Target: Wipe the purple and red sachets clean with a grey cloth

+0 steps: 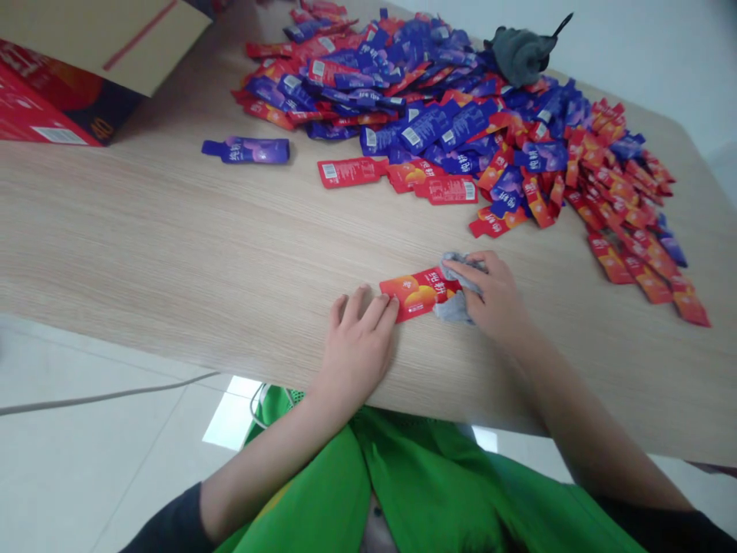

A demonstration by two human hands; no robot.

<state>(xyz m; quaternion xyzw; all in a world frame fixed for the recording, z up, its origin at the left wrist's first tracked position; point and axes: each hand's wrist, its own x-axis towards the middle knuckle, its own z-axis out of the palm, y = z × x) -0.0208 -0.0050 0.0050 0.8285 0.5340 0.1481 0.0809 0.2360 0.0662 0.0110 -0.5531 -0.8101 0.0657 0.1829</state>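
Observation:
A red sachet (415,296) with orange fruit printed on it lies flat on the table in front of me. My left hand (361,346) rests palm down at its left end, fingers a little bent and apart, the nearest fingertips touching the sachet's lower edge. Bunched under the fingers of my right hand (494,296) is a grey cloth (454,309), pressed onto the sachet's right end. The cloth and fingers hide that end of the sachet.
A big pile of red and purple sachets (426,127) spreads across the back and right of the table (173,253). A dark grey cloth bundle (521,55) sits on top. One purple sachet (253,150) lies apart, near an open cardboard box (63,96).

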